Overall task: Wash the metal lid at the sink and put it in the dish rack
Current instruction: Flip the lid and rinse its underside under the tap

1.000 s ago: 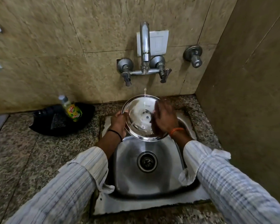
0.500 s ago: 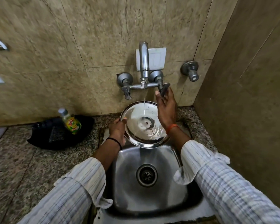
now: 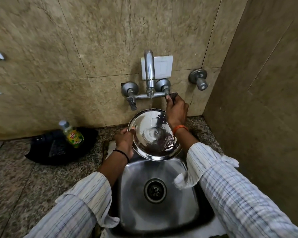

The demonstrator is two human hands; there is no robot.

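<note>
A round shiny metal lid (image 3: 153,134) is held tilted over the steel sink (image 3: 162,212), its inner face toward me. My left hand (image 3: 125,140) grips its left rim. A thin stream of water falls from the tap spout (image 3: 149,71) onto the lid's upper part. My right hand (image 3: 176,112) is raised behind the lid's right edge and closed on the right tap handle (image 3: 172,97). The dish rack is out of view.
A green dish soap bottle (image 3: 72,134) leans in a black tray (image 3: 58,146) on the granite counter left of the sink. A second valve (image 3: 199,79) sticks out of the tiled wall at right. A side wall stands close on the right.
My right hand left the lid's face, rose and closed on the right tap handle. The left hand kept the lid under the spout. The camera tilted up.
</note>
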